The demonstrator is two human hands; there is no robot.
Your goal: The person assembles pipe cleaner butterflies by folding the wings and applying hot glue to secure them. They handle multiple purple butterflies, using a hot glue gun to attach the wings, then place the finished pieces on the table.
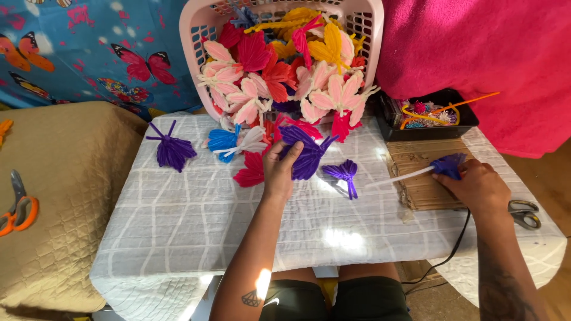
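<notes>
Left hand [279,169] grips purple flower [306,153] mid-table by tipped basket [202,41]; right hand [476,185] closed on blue glue gun [447,165] — risk: cord [457,241] snags, nozzle scorches cloth [178,220].

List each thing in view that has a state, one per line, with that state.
pink basket: tipped on its side, pipe-cleaner butterflies spilling out
left hand: gripping a purple butterfly
right hand: holding a blue glue gun, its white glue stick sticking out
black tray: open, filled with craft bits
orange scissors: lying closed
grey scissors: lying on the table, blades hidden
</notes>
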